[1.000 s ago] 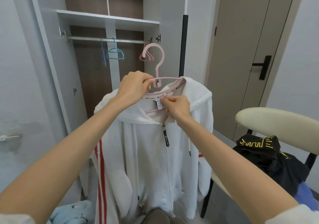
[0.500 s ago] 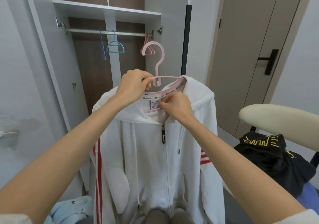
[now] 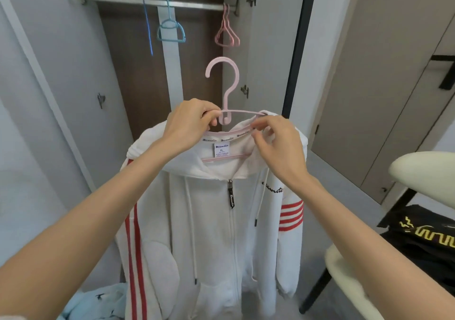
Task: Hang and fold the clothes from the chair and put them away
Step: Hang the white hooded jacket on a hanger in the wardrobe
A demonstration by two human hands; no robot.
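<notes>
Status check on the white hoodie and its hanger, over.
Left hand grips pink hanger below hook. Right hand pinches white hoodie collar. Hoodie on hanger, not yet on rail; spare hangers there.

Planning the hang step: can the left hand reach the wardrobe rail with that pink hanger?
Probably yes. The left hand grips the pink hanger by its neck, and nothing stands between its hook and the rail; the stretch between the blue hanger and the empty pink hangers looks free.
</notes>
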